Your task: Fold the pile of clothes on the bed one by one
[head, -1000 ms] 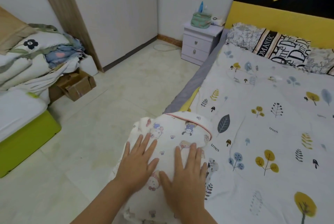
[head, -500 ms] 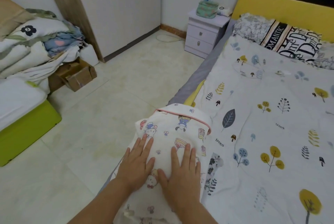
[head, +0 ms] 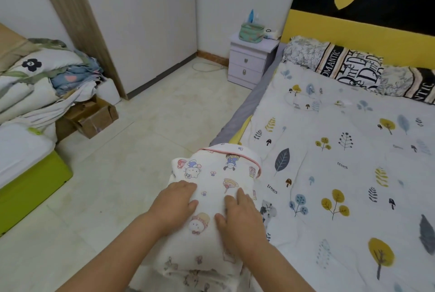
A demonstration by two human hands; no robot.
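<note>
A white cartoon-print garment [head: 219, 174] with pink piping lies folded in a bundle at the bed's left edge, its near end hanging towards me. My left hand [head: 174, 204] rests on its left side with the fingers curled into the cloth and the thumb pressed against it. My right hand [head: 240, 216] lies on its right side, fingers bent down onto the fabric. Both hands sit side by side a small gap apart. The fingertips are tucked out of sight.
The bed's leaf-print quilt [head: 341, 162] stretches right, with pillows [head: 348, 65] under a yellow and black headboard [head: 367, 18]. A nightstand [head: 249, 63] stands beyond on the tiled floor [head: 146, 141]. At left are heaped bedding [head: 42, 79], a cardboard box [head: 94, 117] and a wardrobe [head: 141, 20].
My hands have slid back towards me along the garment. Their fingers, spread flat before, are now curled into the cloth. The view has tilted up a little.
</note>
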